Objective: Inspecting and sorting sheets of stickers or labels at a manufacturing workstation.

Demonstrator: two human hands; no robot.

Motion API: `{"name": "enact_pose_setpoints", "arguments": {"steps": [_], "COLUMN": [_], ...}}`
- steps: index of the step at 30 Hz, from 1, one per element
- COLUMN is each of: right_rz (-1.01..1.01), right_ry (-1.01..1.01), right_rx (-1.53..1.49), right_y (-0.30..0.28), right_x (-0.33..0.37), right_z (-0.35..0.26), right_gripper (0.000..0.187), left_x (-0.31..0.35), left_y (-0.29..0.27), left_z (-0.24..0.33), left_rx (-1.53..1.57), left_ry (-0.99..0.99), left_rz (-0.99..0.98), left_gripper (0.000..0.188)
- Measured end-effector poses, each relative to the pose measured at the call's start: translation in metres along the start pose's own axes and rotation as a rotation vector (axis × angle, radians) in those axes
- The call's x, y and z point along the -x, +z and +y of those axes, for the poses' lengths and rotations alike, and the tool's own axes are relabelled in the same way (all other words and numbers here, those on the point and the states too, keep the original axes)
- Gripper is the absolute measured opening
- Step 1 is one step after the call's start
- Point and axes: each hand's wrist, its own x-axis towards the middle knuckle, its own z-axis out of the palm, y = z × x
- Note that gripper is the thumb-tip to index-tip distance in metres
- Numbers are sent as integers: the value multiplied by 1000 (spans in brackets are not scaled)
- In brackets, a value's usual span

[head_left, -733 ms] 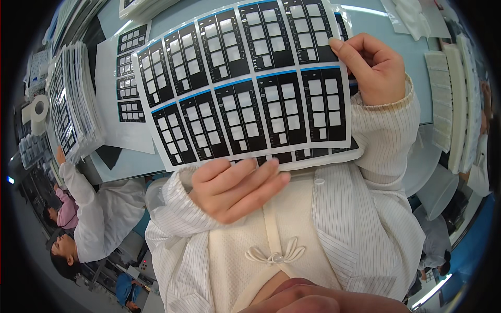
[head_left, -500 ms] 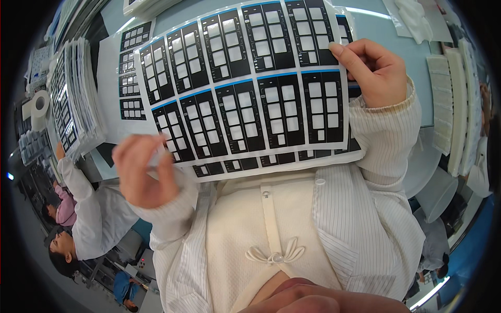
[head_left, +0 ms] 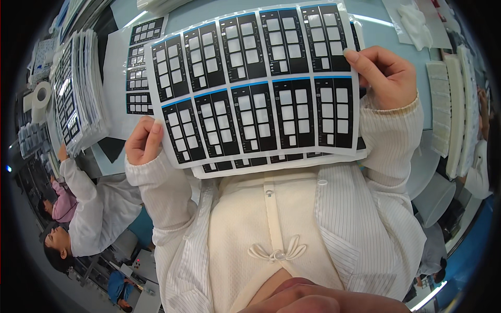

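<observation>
A white sheet of black printed labels (head_left: 254,83), with two rows of panels and blue top strips, is held up before me, slightly tilted. My left hand (head_left: 144,140) pinches its left edge between thumb and fingers. At the right edge, my right hand (head_left: 385,75) grips it with the thumb on top; the other fingers are partly hidden behind. Below and behind lies another similar sheet (head_left: 216,172), of which only the near strip and right edge show. Farther left on the table, a sheet with black panels (head_left: 140,104) is partly covered.
A tall stack of similar sheets (head_left: 86,99) stands at the left, beside a white tape roll (head_left: 42,95). White strips (head_left: 459,109) line the right side, with a crumpled white cloth (head_left: 415,23) at the back right. Co-workers (head_left: 99,214) sit on the left.
My left hand, blurred and loose near the sheet's lower left before, now pinches its left edge. The sheet and my right hand have shifted a little to the right.
</observation>
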Motion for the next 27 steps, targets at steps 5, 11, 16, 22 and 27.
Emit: {"name": "enact_pose_setpoints", "arguments": {"steps": [5, 11, 16, 22, 27], "right_rz": [-90, -131, -122, -133, -109], "right_ry": [14, 18, 36, 42, 27], "right_rx": [-126, -201, -222, -197, -178], "right_y": [-13, -14, -13, -16, -17], "right_x": [-3, -6, -4, -4, -4], "right_z": [-14, -13, -14, -15, -11], "right_gripper": [17, 19, 19, 20, 21], "left_x": [-4, 0, -1, -1, -1], "left_y": [-14, -15, -18, -17, -13], "left_z": [9, 12, 11, 14, 17], "left_rx": [174, 244, 259, 241, 236], "left_ry": [5, 33, 49, 92, 111], "left_rz": [-160, -188, -192, -198, -213], "left_gripper": [19, 17, 17, 18, 18]}}
